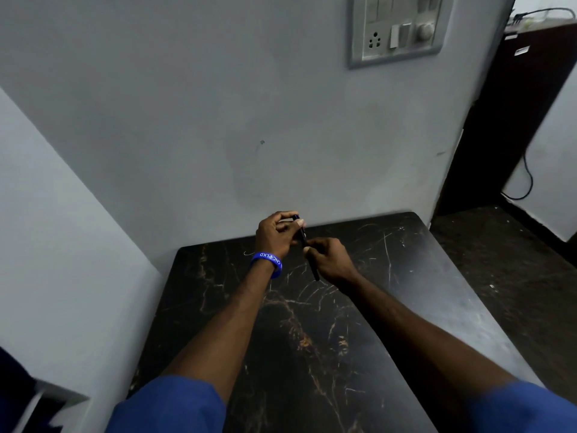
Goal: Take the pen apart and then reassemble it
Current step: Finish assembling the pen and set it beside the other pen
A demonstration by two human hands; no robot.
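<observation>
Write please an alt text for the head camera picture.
Two hands hold a dark pen above a black marbled table: left hand at its upper end, right hand lower. A blue wristband circles the left wrist.

A: Any legible text?

B: One item. Blue wristband (266, 261) on the wrist just behind the left hand (274, 234), white capitals running round the band. The visible stretch reads roughly "GNC-PLKD"; first letters uncertain, and the rest curves out of sight round the wrist.

A: Anything else with print?

B: A small white label (521, 51) on the dark cabinet (512, 114), far up and to the right of the right hand (329, 260). Dark marks on it, too small to read.

A: Switch panel (396, 29) on the wall above the hands?

B: No readable lettering on it.
</observation>
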